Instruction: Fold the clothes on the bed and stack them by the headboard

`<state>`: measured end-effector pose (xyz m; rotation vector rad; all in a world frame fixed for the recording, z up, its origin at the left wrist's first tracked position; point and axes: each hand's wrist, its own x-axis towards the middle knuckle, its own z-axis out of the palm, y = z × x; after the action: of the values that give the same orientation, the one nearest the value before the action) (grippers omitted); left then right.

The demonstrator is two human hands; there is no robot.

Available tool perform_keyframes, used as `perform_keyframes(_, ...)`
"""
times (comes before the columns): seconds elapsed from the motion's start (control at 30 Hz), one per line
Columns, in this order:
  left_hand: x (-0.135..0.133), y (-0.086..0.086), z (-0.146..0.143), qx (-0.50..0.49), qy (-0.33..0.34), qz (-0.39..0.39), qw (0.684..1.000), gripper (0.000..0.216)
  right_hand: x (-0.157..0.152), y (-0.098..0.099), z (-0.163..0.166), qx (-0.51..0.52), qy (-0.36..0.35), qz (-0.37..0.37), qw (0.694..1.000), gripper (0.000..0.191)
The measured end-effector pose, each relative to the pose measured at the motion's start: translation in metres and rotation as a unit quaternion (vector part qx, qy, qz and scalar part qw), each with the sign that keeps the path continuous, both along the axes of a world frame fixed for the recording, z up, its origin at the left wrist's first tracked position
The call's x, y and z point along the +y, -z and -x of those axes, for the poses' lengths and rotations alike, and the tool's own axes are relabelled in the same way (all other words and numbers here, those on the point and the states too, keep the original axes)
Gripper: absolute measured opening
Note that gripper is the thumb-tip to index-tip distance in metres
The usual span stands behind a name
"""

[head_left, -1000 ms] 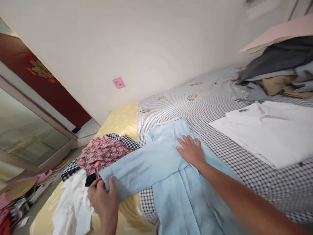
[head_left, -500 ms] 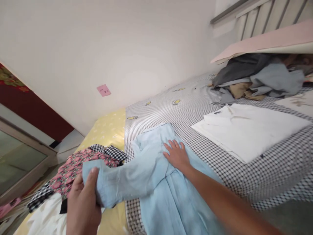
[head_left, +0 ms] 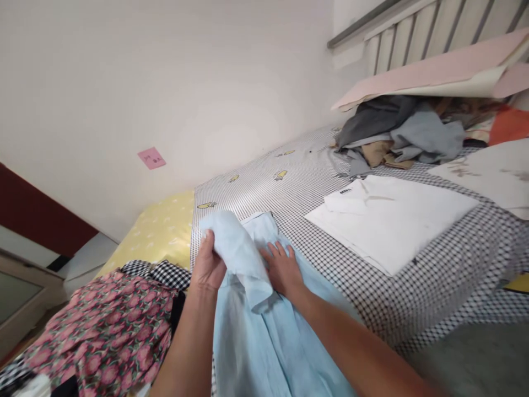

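A light blue shirt (head_left: 248,342) lies spread on the bed in front of me. My left hand (head_left: 210,263) grips its sleeve (head_left: 237,242), thumb on one side and fingers behind, and the sleeve is lifted and folded inward over the body of the shirt. Flat on the shirt's upper part rests my right hand (head_left: 285,270), fingers stretched out and partly covered by the raised cloth. The shirt's collar end (head_left: 264,221) points away from me.
A folded white shirt (head_left: 392,220) lies to the right on the checked bedsheet (head_left: 264,187). Behind it are crumpled grey clothes (head_left: 430,132) under a pink sheet (head_left: 421,71). Pink floral clothing (head_left: 107,325) is heaped at left, near a yellow sheet (head_left: 157,231). A wall rises behind the bed.
My left hand has carried the sleeve rightward and over the shirt's body, close to my right hand. My right hand stays pressed on the shirt. The view has shifted slightly.
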<state>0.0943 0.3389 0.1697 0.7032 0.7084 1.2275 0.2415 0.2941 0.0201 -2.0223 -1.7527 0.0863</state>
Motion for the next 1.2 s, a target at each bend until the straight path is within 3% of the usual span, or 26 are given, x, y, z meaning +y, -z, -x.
perform_keyframes(0.13,0.005,0.076,0.029,0.153,0.020,0.088,0.984,0.023,0.002,0.006,-0.004,-0.027,-0.018,0.015,0.999,0.051)
perform_keyframes(0.2,0.003,0.097,0.042,0.178,0.003,0.084,0.980,0.019,0.004,0.009,-0.005,-0.034,-0.010,0.002,0.999,0.051)
perform_keyframes(0.3,-0.002,0.101,0.050,0.185,0.003,0.079,0.980,0.016,0.005,0.011,-0.005,-0.036,-0.004,0.000,0.999,0.054)
perform_keyframes(0.43,-0.007,0.091,0.047,0.277,0.070,0.028,0.958,0.035,0.006,0.011,-0.006,-0.032,-0.009,0.016,0.999,0.060)
perform_keyframes(0.53,-0.010,0.088,0.042,0.463,0.059,-0.078,0.881,0.054,0.008,0.015,-0.007,-0.037,-0.013,0.008,0.999,0.060)
perform_keyframes(0.63,-0.017,0.085,0.036,0.614,-0.034,-0.158,0.773,0.070,0.009,0.021,-0.008,-0.048,-0.009,0.006,0.999,0.060)
perform_keyframes(0.67,-0.021,0.084,0.035,0.658,-0.071,-0.194,0.724,0.068,0.009,0.022,-0.007,-0.049,-0.008,0.006,0.999,0.059)
perform_keyframes(0.77,-0.040,0.084,0.028,0.763,-0.153,-0.325,0.538,0.051,0.008,0.022,-0.007,-0.049,-0.010,0.008,0.999,0.059)
perform_keyframes(0.8,-0.047,0.087,0.026,0.774,-0.150,-0.353,0.504,0.049,0.007,0.021,-0.006,-0.050,-0.011,0.009,0.999,0.059)
perform_keyframes(0.87,-0.061,0.097,0.021,0.790,-0.080,-0.380,0.475,0.050,0.006,0.019,-0.006,-0.052,-0.011,0.012,0.998,0.058)
perform_keyframes(0.93,-0.072,0.113,0.016,0.800,0.012,-0.374,0.469,0.052,0.005,0.016,-0.006,-0.054,-0.006,0.011,0.998,0.058)
perform_keyframes(1.0,-0.078,0.130,0.012,0.808,0.059,-0.359,0.463,0.054,0.004,0.015,-0.005,-0.053,-0.002,0.007,0.999,0.058)
perform_keyframes(1.1,-0.080,0.145,0.007,0.823,0.049,-0.345,0.449,0.057,0.002,0.013,-0.002,-0.052,-0.005,0.000,0.999,0.057)
perform_keyframes(1.2,-0.079,0.150,0.006,0.825,0.027,-0.341,0.449,0.057,0.001,0.012,-0.002,-0.010,-0.011,-0.017,1.000,0.054)
